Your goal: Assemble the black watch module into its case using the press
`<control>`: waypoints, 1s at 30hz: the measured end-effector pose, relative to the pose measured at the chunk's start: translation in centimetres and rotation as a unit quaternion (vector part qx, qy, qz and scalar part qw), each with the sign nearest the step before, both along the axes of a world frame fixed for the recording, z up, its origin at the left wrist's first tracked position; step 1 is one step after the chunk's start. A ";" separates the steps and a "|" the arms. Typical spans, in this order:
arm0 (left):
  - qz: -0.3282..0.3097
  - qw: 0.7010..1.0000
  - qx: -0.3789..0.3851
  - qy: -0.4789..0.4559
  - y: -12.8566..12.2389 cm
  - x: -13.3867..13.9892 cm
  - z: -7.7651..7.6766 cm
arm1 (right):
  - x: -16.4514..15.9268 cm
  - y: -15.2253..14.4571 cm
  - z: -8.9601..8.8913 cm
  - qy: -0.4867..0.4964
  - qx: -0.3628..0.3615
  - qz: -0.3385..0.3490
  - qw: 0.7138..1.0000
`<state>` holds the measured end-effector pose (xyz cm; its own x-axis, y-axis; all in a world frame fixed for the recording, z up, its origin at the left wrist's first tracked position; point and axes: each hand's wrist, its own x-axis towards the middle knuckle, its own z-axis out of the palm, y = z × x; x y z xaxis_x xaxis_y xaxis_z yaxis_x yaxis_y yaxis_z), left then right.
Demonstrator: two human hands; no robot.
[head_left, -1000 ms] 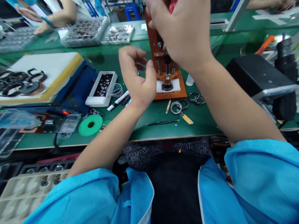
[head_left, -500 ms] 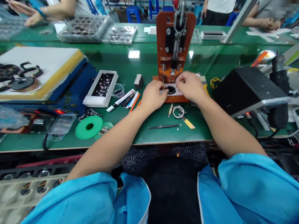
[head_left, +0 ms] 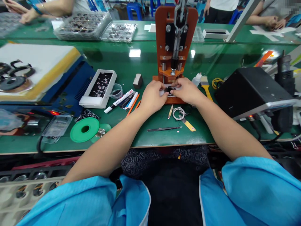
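Observation:
Between my two hands is a small round black part [head_left: 169, 90], over the white pad at the base of an orange hand press [head_left: 162, 37]. My left hand [head_left: 154, 95] grips its left side with thumb and fingers. From the right, my right hand [head_left: 187, 90] pinches the same part. The fingers cover much of it, so its details are hidden. The press's plunger [head_left: 173, 71] is raised above the hands. Nearer me lie black tweezers [head_left: 164, 129], a coil of white wire [head_left: 178, 113] and a yellow-handled blade [head_left: 189, 125].
Left of my hands are markers [head_left: 119, 100], a white box of small parts [head_left: 98, 88], a green spool [head_left: 84, 129] and a blue heating unit [head_left: 80, 75]. At right stand a brush [head_left: 205, 86] and a black box-shaped device [head_left: 251, 91]. Other people work across the bench.
My right hand has come down and inward onto the black part, which now looks tilted. My left hand stays at its left side. The view has shifted slightly.

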<state>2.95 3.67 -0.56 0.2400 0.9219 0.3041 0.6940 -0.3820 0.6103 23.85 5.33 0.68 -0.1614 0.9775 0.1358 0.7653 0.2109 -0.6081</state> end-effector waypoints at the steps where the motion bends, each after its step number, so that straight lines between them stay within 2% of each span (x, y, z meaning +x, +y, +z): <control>1: 0.001 1.000 -0.002 -0.001 0.0 0.0 0.0 | 0.0 -0.1 0.0 0.008 0.000 -0.003 1.000; 14: 0.006 0.999 -0.023 0.032 0.4 0.6 0.1 | -0.3 -0.6 0.4 0.069 -0.030 -0.024 0.997; 23: 0.008 0.990 -0.051 -0.132 0.6 0.5 -0.4 | -0.3 -1.3 1.1 0.126 -0.046 -0.009 0.991; 27: -0.005 0.990 -0.049 -0.135 0.2 0.4 -0.3 | 0.6 -1.3 1.5 0.204 -0.097 0.014 0.974; 30: -0.002 0.990 -0.045 -0.132 0.1 0.2 -0.2 | 1.1 -1.2 1.7 0.302 -0.134 0.034 0.943</control>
<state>3.14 3.74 -0.71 0.1669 0.9472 0.2736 0.5041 -0.3205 0.8020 24.95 4.09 2.43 -0.1976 0.9799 -0.0276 0.2528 0.0237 -0.9672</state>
